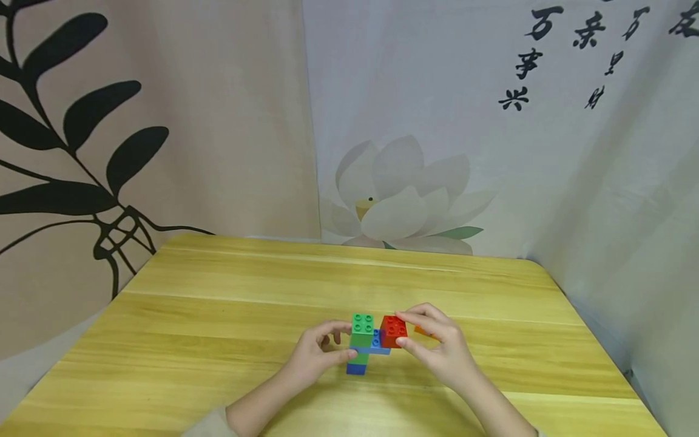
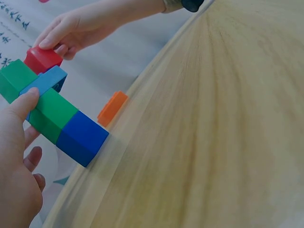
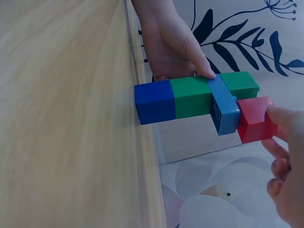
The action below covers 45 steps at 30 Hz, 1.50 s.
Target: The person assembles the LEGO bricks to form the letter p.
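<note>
A stack of toy building blocks stands upright on the table. Its dark blue block (image 1: pixel 357 369) is at the bottom, with a lower green block (image 3: pixel 191 98) above it. Across that lies a longer light blue block (image 1: pixel 380 349) jutting to the right, and an upper green block (image 1: pixel 362 331) tops the stack. My left hand (image 1: pixel 314 354) grips the stack from the left, thumb at the light blue block's level. Between thumb and fingers my right hand (image 1: pixel 441 347) pinches a red block (image 1: pixel 393 332), which sits right at the studs of the jutting light blue end.
Behind the right hand, an orange block (image 2: pixel 112 109) lies on the wooden table (image 1: pixel 218 340), partly hidden in the head view. A printed curtain (image 1: pixel 235 121) hangs behind the table's far edge and along its sides.
</note>
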{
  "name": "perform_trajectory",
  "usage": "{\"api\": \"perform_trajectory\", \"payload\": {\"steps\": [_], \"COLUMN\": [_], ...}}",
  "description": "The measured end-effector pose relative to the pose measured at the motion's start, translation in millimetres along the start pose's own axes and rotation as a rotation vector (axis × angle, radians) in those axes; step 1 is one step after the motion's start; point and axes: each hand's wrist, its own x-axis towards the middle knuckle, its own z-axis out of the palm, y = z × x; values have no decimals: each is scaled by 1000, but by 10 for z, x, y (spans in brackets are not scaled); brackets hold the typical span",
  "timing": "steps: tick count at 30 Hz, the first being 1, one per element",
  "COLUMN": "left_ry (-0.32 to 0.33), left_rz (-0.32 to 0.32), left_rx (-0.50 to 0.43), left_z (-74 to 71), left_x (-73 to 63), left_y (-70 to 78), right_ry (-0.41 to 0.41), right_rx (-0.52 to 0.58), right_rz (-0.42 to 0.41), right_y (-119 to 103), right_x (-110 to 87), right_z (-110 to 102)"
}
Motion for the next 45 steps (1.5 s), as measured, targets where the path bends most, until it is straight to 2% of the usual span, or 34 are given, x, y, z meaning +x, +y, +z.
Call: {"api": "perform_trajectory", "payload": {"steps": [7,19,24,29,35,45], "left_ry": [1,-2,-2,-9,-6,0], "left_rz": [0,1,-6,-12,-19,-21], "left_rx": [5,17,6,-3,-16,-17], "left_z": [-7,-2,3,3,6,20], "left_x": [3,14,13,10,4,6], "left_y": [1,-13,0,18,13,18], "right_ry": [-8,37,54,61,51,8], "right_rx": [-16,-79,-57,-18,-7,28], "right_rz": [0,-93,-103,-118,-84,22], "right_y": [-26,-107,-292,-329,-331,-398], "right_x": [16,54,110,123,127,153], "right_z": [2,34,4,-9,-8,-29]}}
